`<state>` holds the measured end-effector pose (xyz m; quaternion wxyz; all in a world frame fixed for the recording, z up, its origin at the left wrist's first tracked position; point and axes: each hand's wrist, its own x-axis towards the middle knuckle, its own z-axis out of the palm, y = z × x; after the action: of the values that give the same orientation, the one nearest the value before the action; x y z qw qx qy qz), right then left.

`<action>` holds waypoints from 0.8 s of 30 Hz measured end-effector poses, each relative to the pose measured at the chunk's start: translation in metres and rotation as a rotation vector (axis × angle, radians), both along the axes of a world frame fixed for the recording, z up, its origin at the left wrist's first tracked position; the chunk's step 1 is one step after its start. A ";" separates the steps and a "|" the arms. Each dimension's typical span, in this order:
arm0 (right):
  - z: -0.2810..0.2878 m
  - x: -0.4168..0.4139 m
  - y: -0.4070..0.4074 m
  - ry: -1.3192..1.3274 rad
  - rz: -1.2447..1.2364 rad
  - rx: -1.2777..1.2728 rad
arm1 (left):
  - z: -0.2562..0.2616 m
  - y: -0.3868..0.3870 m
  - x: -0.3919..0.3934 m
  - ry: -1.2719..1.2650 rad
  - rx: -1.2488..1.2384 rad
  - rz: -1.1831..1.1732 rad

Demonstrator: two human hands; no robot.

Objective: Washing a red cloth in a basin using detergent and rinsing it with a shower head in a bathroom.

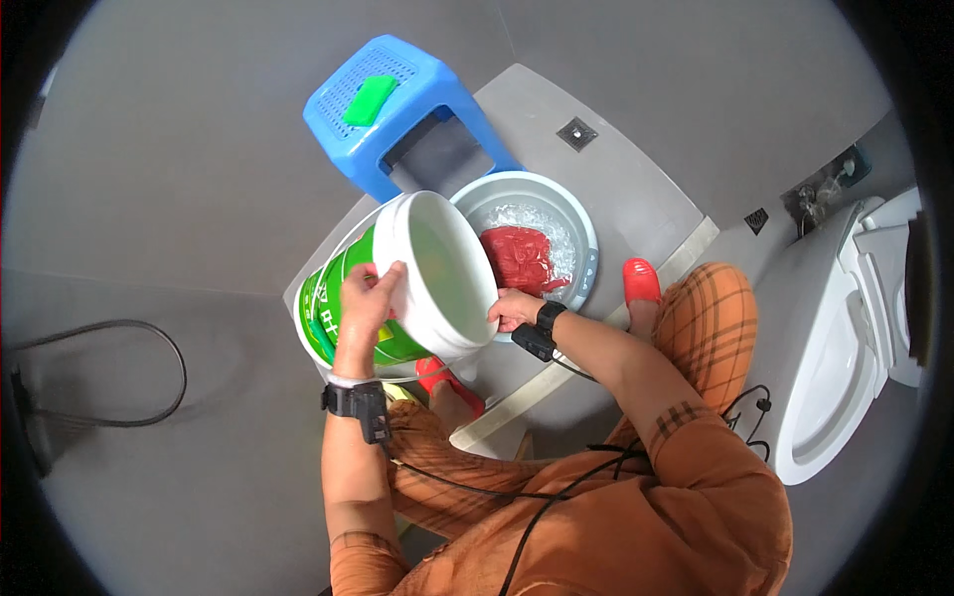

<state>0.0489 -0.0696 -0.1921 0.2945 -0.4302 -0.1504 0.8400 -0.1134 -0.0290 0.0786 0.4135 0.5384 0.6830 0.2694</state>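
Note:
A green and white plastic bucket, its side bearing writing, is tilted with its mouth towards a pale grey plastic basin. Shallow, cloudy-looking liquid seems to lie inside the bucket. My left hand grips the bucket near its white rim band. On the opposite side of the mouth, my right hand pinches the rim, close above the basin. Rippling water fills part of the basin around a wet, bunched red cloth. The bucket hides the basin's left part.
A blue plastic stool stands behind the basin, with a bright green rectangular block on top. A floor drain lies beyond. A raised stone curb crosses the floor near my red shoes. A white toilet stands right.

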 end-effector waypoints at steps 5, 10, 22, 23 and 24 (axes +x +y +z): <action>0.041 -0.019 -0.005 -0.070 0.188 -0.033 | 0.001 -0.023 -0.083 0.033 0.068 0.270; 0.066 -0.038 -0.019 -0.095 0.277 0.077 | -0.003 -0.060 -0.133 0.193 0.097 0.272; 0.150 -0.060 -0.006 -0.075 0.231 0.413 | 0.003 -0.121 -0.190 -0.293 -0.057 0.719; 0.152 -0.062 -0.005 -0.085 0.205 0.432 | 0.000 -0.122 -0.191 -0.296 -0.052 0.729; 0.153 -0.064 -0.004 -0.096 0.180 0.450 | -0.002 -0.123 -0.191 -0.359 -0.044 0.758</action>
<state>-0.0153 -0.0735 -0.0394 0.2994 -0.3779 -0.3853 0.7868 -0.3042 -0.1519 0.0765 0.4088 0.1845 0.7555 0.4775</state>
